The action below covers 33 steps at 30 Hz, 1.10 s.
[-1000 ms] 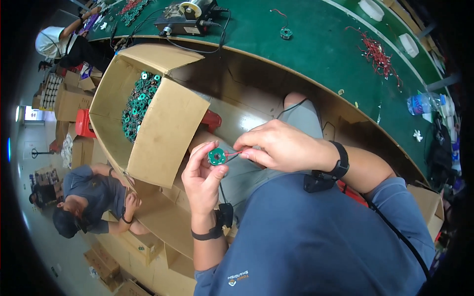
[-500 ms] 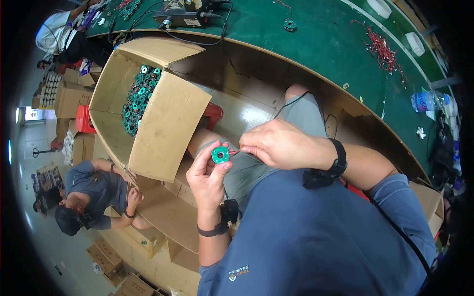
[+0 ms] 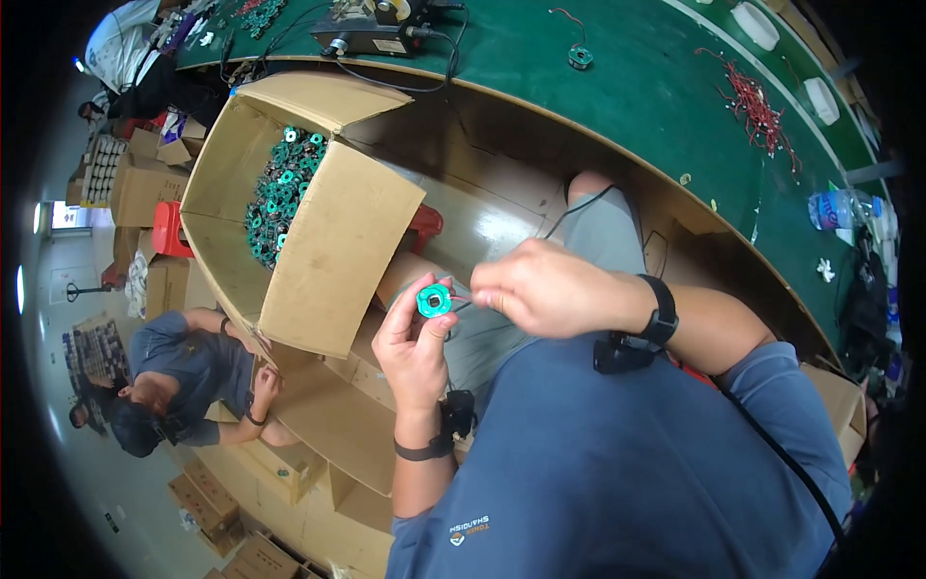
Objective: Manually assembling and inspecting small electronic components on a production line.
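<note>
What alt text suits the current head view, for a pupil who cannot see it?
A person's left hand holds a small green ring-shaped part above their lap, while the right hand pinches its blurred wires. An open cardboard box at left holds many similar parts, beside a green worktable; another person sits nearby.

Wearer's blue shirt carried a small chest print: two short lines of pale and orange lettering, tiny logo beside it. Clear bottle on the green table had a blue label with pale lettering, only partly legible. Black device bore a pale sticker, its print too small to read.
</note>
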### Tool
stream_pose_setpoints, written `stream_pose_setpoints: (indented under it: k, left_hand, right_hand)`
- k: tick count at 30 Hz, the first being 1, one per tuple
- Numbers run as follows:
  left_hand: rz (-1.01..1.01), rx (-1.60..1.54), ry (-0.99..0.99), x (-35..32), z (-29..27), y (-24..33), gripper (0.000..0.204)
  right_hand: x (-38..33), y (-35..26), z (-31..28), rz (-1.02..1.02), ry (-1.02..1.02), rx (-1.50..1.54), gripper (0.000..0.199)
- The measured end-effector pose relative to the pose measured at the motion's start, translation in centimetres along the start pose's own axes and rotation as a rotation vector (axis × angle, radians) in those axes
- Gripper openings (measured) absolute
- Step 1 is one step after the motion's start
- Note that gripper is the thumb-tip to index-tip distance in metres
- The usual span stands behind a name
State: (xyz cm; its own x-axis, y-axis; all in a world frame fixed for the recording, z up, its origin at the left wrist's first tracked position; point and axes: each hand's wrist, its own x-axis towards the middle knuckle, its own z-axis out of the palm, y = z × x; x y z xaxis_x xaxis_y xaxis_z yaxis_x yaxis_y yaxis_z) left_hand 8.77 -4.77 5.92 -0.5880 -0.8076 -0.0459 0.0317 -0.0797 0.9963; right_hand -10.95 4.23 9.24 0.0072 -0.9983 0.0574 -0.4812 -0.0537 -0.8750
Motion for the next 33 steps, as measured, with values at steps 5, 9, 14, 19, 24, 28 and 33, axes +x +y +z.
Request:
stream_pose_setpoints:
  k: [5, 9, 14, 19, 24, 28, 33]
  left_hand:
    - [-0.03, 0.019, -0.012, 0.0, 0.0, -0.4, 0.043]
    - [-0.021, 0.068, -0.002, 0.0, 0.2, -0.5, 0.042]
    - [-0.021, 0.078, 0.007, -0.1, 0.6, -0.4, 0.041]
    - [0.026, 0.181, -0.019, -0.3, 0.6, -0.5, 0.04]
    - [-0.018, 0.069, -0.009, 0.0, 0.7, -0.6, 0.041]
    - [-0.013, 0.095, 0.005, 0.1, 0.5, -0.4, 0.041]
    - [-0.001, 0.06, 0.034, 0.2, 0.0, -0.5, 0.042]
  right_hand:
    - [0.1, 0.7, 0.5, -0.048, -0.052, 0.111, 0.01]
    - [0.9, 1.0, -0.6, -0.001, -0.063, -0.088, 0.008]
    - [1.2, 1.2, -0.9, -0.061, -0.026, -0.199, 0.004]
    - [0.6, 0.7, -0.2, -0.143, 0.043, -0.063, 0.001]
    - [0.4, 1.0, 0.1, -0.131, -0.103, -0.181, 0.003]
    - [0.9, 1.6, -0.1, -0.089, 0.022, -0.203, 0.004]
    - [1.1, 1.5, 0.0, -0.115, -0.025, -0.137, 0.004]
